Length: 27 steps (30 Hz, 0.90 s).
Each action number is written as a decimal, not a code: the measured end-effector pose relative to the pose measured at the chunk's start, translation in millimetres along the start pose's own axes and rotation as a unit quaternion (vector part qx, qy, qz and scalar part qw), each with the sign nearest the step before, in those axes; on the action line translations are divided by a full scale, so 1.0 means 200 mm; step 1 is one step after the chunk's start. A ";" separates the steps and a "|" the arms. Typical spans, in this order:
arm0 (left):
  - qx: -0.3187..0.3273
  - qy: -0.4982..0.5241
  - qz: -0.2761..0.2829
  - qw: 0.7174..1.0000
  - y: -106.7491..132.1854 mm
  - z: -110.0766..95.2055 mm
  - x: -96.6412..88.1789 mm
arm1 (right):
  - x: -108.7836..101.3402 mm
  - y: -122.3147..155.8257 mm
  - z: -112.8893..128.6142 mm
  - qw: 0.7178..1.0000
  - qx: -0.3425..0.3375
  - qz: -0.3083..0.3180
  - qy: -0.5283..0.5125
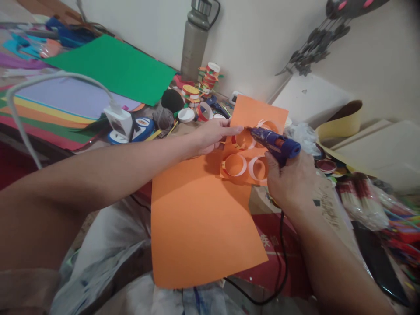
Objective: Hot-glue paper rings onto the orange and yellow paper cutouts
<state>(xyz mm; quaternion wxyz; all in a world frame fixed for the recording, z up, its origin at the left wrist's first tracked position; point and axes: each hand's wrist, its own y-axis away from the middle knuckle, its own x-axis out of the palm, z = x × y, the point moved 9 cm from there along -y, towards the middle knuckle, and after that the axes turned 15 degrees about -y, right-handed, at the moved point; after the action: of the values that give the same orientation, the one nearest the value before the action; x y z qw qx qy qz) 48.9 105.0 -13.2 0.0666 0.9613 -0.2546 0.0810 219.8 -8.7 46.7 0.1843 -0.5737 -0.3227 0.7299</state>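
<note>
Near the front edge of a crowded counter [46,142], a person's right hand [293,179] is gripping a blue glue gun [275,143], its nozzle pointing left above a group of paper rings [243,164]. The left hand [213,134] is reaching in from the other side, a fingertip extending close to the nozzle and the other fingers bending; whether it is gripping anything, one cannot tell. The rings, pale outside and orange within, are standing on a narrow orange sheet [259,105] between the two hands. A larger orange sheet [203,223] is spreading toward the person's lap, lying partly over a red printed box [278,245], while a black cord [285,253] is looping below the right hand.

Farther out, a green sheet [124,65] and a stack of coloured paper [72,98] are covering the left end. A white plug [120,122] is sitting in a blue-and-white power strip [146,127] beside them. A grey bottle [195,46] is standing along the back edge by the wall. Plastic-wrapped bundles [361,197] are lying toward the right edge, and a yellow sheet [339,122] is curling toward the back right corner.
</note>
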 end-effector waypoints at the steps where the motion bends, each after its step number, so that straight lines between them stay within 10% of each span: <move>1: 0.005 0.003 -0.003 1.000 0.00 0.00 0.00 | -0.01 0.00 0.01 1.000 -0.001 0.001 0.006; 13: 0.062 -0.045 -0.084 0.993 0.02 -0.05 -0.05 | -0.04 -0.03 0.11 0.996 0.039 0.076 0.025; 27: 0.065 0.009 -0.041 0.997 0.03 -0.05 0.01 | -0.07 -0.04 0.02 0.982 0.112 0.097 -0.114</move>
<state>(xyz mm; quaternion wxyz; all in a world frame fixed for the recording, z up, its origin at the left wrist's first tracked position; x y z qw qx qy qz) 46.3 100.0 -1.8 0.0095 0.9725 -0.2085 0.1028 220.1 -13.0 63.2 0.1374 -0.4913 -0.2005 0.8364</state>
